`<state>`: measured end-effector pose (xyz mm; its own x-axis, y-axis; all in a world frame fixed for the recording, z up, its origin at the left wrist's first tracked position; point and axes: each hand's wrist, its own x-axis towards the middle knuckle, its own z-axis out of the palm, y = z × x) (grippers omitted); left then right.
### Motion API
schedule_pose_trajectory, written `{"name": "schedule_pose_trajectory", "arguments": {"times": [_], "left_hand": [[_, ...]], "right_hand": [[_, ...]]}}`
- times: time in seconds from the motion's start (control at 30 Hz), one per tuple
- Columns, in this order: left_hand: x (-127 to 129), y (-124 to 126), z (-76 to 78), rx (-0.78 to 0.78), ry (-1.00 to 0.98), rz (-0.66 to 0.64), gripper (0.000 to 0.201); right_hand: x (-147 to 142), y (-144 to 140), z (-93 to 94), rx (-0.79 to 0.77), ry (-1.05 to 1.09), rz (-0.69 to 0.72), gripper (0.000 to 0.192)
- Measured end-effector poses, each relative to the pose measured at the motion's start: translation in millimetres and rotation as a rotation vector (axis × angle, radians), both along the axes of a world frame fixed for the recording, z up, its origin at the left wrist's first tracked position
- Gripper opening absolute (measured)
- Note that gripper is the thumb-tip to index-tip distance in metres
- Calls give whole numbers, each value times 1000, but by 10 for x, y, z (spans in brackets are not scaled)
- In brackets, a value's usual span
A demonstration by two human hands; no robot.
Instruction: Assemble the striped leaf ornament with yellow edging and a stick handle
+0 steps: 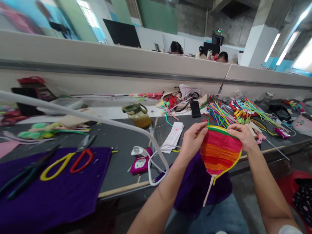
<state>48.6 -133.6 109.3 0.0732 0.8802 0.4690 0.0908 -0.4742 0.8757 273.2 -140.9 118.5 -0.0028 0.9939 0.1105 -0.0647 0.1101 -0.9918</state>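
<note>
A fan-shaped piece [221, 152] made of pink, orange and red strips, with a pale wrapped handle pointing down, is held up over my lap. A yellow pipe cleaner [231, 166] runs along its right side, its lower end loose beside the handle. Green and yellow pipe cleaners line the top edge. My left hand [195, 139] pinches the upper left corner between thumb and fingers. At the upper right corner, my right hand [240, 134] grips the edge the same way.
Scissors with yellow and red handles [81, 157] and dark pliers [28, 172] lie on a purple cloth [63, 191] at left. A white cable [126, 125] arches across the front. Behind are a jar [137, 114], phone [195, 109], paper [173, 136] and bundled pipe cleaners [218, 113].
</note>
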Motion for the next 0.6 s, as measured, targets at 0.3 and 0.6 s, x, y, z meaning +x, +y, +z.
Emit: {"name": "schedule_pose_trajectory", "arguments": {"times": [0.3, 0.6], "left_hand": [[-1, -492, 66, -42, -63, -19, 12], [58, -1033, 135, -66, -166, -18, 12]], "right_hand": [[-45, -570, -33, 36, -3, -12, 20], [-66, -1229, -21, 155, -24, -92, 17]]}}
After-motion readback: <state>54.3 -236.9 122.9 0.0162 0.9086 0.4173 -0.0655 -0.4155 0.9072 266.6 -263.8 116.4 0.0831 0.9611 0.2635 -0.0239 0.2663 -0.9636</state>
